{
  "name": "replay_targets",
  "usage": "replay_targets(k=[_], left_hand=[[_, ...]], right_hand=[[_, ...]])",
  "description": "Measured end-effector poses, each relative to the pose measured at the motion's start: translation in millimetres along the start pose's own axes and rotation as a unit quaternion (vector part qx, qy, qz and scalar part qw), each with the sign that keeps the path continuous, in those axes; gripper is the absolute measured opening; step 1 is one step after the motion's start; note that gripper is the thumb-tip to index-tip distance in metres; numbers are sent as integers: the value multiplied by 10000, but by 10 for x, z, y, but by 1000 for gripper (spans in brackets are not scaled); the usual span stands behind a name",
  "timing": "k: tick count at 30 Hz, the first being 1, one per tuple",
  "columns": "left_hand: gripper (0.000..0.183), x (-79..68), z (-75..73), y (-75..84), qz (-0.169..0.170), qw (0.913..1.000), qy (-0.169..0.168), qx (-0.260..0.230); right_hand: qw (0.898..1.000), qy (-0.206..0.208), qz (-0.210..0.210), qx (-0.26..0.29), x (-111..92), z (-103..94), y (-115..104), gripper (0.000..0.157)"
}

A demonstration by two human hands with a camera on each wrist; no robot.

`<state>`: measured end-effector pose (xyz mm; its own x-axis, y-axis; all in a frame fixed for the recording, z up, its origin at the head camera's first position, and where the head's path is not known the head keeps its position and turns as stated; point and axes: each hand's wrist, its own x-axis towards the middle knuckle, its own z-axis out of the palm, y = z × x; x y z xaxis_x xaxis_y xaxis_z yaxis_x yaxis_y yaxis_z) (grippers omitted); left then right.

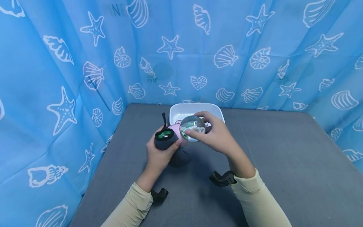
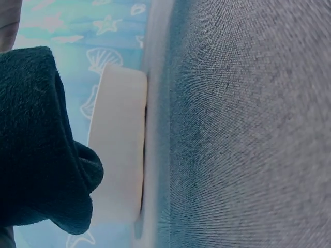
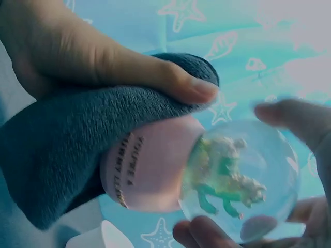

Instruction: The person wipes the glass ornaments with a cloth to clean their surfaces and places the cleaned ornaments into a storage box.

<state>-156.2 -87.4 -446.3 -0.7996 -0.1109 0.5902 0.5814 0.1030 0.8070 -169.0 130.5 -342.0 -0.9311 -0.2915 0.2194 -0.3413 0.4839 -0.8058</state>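
Observation:
A snow globe [image 1: 193,124] with a clear ball and a pink base [image 3: 152,168] is held between both hands above the table. Inside the ball, the right wrist view shows a green and white animal figurine [image 3: 227,175]; raised lettering runs along the base. My right hand [image 1: 216,134] grips the clear ball, thumb on one side and fingers on the other. A dark grey cloth [image 3: 88,129] is wrapped against the base, and my left hand [image 1: 158,157] holds it there with the thumb along its top. Something green shows in the cloth's fold in the head view.
A white rectangular tub [image 1: 175,108] stands on the table just behind the hands. Grey fabric covers the table [image 1: 283,157]. A blue curtain [image 1: 181,69] with shells and starfish hangs at the back and both sides.

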Motion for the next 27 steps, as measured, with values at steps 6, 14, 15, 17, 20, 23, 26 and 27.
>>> replay_targets(k=[6, 14, 15, 17, 20, 23, 26, 27], left_hand=[[73, -1, -11, 9, 42, 9996, 264, 111], [89, -12, -2, 50, 64, 9998, 142, 120], [88, -13, -3, 44, 65, 9999, 122, 102], [85, -14, -4, 37, 92, 9999, 83, 71], [84, -20, -2, 39, 111, 9999, 37, 55], [84, -28, 4, 41, 50, 10000, 28, 45], [85, -32, 14, 41, 1, 10000, 58, 31], [85, -31, 17, 44, 7, 10000, 66, 18]], right_hand=[[9950, -607, -683, 403, -13, -43, 22, 89], [9864, -916, -1315, 360, -57, -141, -13, 104], [9858, -900, -1385, 307, -59, -150, -9, 98], [9852, -824, -1492, 192, -66, -171, -3, 89], [9847, -597, -1634, -58, -64, -186, 24, 84], [9833, -342, -1761, -298, -47, -182, 59, 82], [9820, -125, -1842, -409, -29, -166, 83, 81], [9819, -71, -1853, -396, -24, -162, 88, 81]])
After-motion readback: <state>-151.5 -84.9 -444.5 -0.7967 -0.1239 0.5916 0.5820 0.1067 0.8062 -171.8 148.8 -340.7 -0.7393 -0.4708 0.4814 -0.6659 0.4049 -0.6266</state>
